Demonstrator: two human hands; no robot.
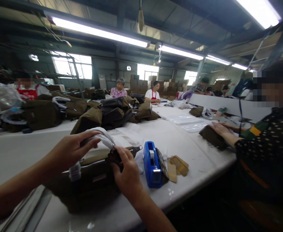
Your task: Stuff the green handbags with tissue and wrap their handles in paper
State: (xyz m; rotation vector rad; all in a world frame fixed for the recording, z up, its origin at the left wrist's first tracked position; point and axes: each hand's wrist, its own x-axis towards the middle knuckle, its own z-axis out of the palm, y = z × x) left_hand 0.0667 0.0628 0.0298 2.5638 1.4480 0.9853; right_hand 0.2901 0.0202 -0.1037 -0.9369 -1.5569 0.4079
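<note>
An olive-green handbag (90, 187) stands on the white table right in front of me. Its handle (104, 137) is wrapped in white material and arches over the top. My left hand (81, 145) is closed round that wrapped handle, thumb and fingers on either side. At the bag's upper right, my right hand (127, 170) pinches near the metal ring where the handle joins; what exactly lies between its fingers is hidden. A blue tape dispenser (152, 167) stands just right of the bag, close to my right hand.
Brown cardboard tags (177, 166) lie beyond the dispenser. Olive and dark bags (112, 111) are heaped across the table's far side. A co-worker (259, 141) at right handles another bag (212, 137). Clear plastic sheets (192, 122) lie further back.
</note>
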